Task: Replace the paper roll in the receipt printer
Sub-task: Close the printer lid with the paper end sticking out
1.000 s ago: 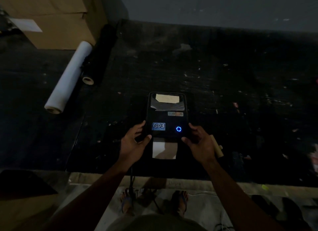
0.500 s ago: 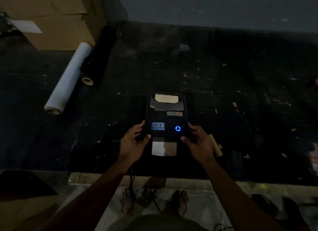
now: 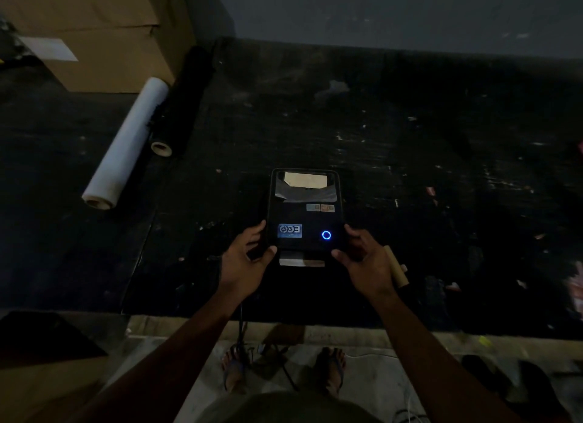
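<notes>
A black receipt printer (image 3: 304, 214) lies flat on the dark worktop, its lid down, a blue ring light (image 3: 326, 235) glowing near its front right. A short strip of white paper (image 3: 301, 259) sticks out of its front slot. My left hand (image 3: 245, 258) grips the printer's front left corner, thumb on the front edge. My right hand (image 3: 366, 258) holds the front right corner the same way. A bare cardboard core (image 3: 396, 266) lies on the worktop just right of my right hand.
A long white roll (image 3: 126, 145) and a black roll (image 3: 183, 107) lie at the back left beside a cardboard box (image 3: 94, 28). The worktop's (image 3: 410, 170) front edge runs below my wrists. A cable (image 3: 241, 325) hangs down over it toward my feet.
The paper strip at the printer's front slot has become much shorter, drawn back toward the slot. Both hands stay on the front corners.
</notes>
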`<state>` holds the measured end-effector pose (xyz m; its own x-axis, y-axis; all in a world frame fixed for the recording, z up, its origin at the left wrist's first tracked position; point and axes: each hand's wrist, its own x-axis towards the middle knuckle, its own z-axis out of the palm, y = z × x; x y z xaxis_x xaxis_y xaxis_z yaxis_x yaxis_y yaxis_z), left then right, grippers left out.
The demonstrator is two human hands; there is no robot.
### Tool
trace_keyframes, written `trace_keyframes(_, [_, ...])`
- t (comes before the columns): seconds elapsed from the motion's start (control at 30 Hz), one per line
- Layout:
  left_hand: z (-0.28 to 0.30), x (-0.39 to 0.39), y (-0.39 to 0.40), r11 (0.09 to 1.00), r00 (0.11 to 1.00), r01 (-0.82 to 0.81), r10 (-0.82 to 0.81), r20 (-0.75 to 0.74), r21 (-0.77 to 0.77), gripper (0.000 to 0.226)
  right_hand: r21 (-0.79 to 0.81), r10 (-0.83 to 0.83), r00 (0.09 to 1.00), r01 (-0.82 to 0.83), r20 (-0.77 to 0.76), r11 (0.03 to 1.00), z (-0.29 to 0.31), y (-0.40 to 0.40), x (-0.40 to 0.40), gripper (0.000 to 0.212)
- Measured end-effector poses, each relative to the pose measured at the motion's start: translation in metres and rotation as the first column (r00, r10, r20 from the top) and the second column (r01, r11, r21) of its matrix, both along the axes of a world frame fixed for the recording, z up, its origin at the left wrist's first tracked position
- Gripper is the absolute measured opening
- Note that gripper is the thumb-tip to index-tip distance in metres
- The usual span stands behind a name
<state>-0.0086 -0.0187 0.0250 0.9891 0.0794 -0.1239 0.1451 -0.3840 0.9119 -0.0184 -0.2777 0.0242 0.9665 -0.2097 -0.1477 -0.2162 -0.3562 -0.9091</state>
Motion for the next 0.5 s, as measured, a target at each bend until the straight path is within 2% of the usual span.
trace_keyframes(0.5, [-0.0038,0.0005,0.0010,1.000,1.000,0.011,-0.011,-0.025,-0.010,0.062,-0.006,-0.012,1.000,0.012,0.008,1.000,0.0032,0.0019,0.0002,0.061])
